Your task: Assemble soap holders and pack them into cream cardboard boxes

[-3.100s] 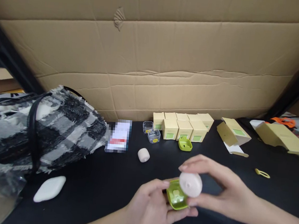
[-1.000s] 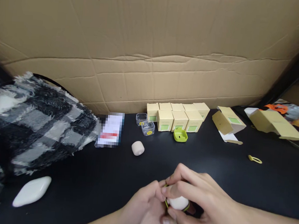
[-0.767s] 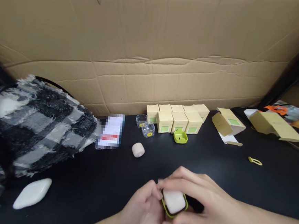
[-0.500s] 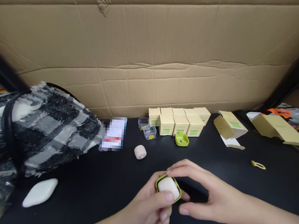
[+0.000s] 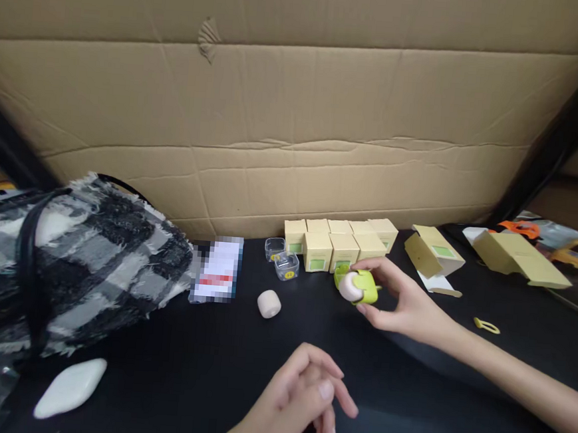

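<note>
**A:** Where is the right hand?

**B:** It is stretched out over the black tabletop, its fingers closed around a small lime-green case with a rounded pale pink insert. The case is held tilted, pink face turned toward the left, just in front of the cluster of small beige cardboard boxes with green labels.

**A:** Does the case touch the boxes?

**B:** I cannot tell; it sits right in front of the front row. A bit of another lime-green piece peeks out behind it, mostly hidden.

**A:** And the left hand?

**B:** It holds nothing. It hangs low over the near tabletop, fingers loosely curled and relaxed, well apart from the right hand.

**A:** What lies around them?

**B:** A second pale pink rounded pod lies on the tabletop to the left of the case, near two small clear plastic boxes. A blurred white card stands beside those. Farther left is a black-and-white plaid fabric bag, with a flat white rounded object in front of it. To the right, an opened beige carton lies on its side, and a small yellow loop rests on the tabletop. A large corrugated cardboard sheet forms the backdrop.
</note>
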### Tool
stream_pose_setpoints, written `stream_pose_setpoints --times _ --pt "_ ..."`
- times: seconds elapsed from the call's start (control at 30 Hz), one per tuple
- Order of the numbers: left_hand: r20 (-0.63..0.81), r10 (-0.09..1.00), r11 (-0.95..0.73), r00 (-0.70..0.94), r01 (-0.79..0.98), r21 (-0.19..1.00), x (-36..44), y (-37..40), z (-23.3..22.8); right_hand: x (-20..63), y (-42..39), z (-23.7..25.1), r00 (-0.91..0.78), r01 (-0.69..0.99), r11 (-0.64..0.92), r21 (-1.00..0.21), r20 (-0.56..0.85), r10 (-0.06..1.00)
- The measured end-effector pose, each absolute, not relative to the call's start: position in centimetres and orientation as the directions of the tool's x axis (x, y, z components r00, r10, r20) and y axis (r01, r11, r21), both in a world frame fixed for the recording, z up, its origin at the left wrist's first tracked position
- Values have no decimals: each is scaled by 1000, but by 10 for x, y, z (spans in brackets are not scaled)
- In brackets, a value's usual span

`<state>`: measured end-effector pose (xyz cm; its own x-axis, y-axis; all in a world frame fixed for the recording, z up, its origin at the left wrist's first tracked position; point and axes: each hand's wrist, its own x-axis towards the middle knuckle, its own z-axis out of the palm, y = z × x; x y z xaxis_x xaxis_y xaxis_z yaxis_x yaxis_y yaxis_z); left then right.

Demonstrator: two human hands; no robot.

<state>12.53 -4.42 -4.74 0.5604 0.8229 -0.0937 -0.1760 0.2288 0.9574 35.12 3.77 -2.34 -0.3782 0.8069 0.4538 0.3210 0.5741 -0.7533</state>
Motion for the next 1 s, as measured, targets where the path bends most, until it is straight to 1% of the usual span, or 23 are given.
stream_pose_setpoints --times 0.03,0.07,0.1,0.13,0.17,0.2,0.23,0.3,0.4,0.5,0.57,0.7,0.8,0.83,0.9,0.97,1.0 --pt "-32 843 80 537 -66 995 121 -44 -40 353 44 -27 -371 323 567 -758 450 812" --pt "56 859 -113 509 82 990 117 -41 -31 353 47 -31 -364 322 564 -760 451 815" --pt "177 865 -327 470 259 909 112 -36 -21 352 49 -35 -359 317 563 -763 453 816" --pt "255 835 -486 488 436 758 107 -28 -11 351 49 -39 -356 312 562 -766 455 817" --pt "351 772 -630 530 568 530 103 -18 -2 349 47 -42 -355 307 563 -767 457 816" --pt "389 718 -690 578 665 286 100 -5 6 347 44 -45 -357 303 565 -767 458 814" --pt "404 718 -676 567 707 209 97 9 11 345 41 -47 -361 301 568 -766 459 811" --pt "417 739 -628 529 766 142 94 37 16 341 35 -51 -367 297 574 -763 464 806" --pt "394 759 -595 519 798 94 92 68 12 338 30 -55 -364 291 578 -762 471 804" --pt "389 764 -591 515 800 102 91 77 9 336 31 -55 -337 273 578 -769 486 806" --pt "398 758 -605 516 784 137 91 71 13 337 32 -53 -306 246 579 -778 504 808" --pt "424 739 -653 523 712 259 98 37 20 341 32 -43 -225 176 591 -787 552 803" --pt "400 732 -678 552 648 346 109 3 9 344 28 -33 -222 144 608 -781 573 789" --pt "383 744 -668 548 634 390 112 -7 2 345 26 -30 -251 137 611 -779 570 783" --pt "328 790 -598 519 528 603 118 -23 -16 344 19 -25 -350 135 611 -780 539 766" --pt "241 830 -493 504 458 740 120 -32 -31 342 11 -22 -461 144 606 -783 488 741" --pt "195 842 -440 503 431 788 119 -34 -37 340 7 -21 -513 151 604 -782 461 725"
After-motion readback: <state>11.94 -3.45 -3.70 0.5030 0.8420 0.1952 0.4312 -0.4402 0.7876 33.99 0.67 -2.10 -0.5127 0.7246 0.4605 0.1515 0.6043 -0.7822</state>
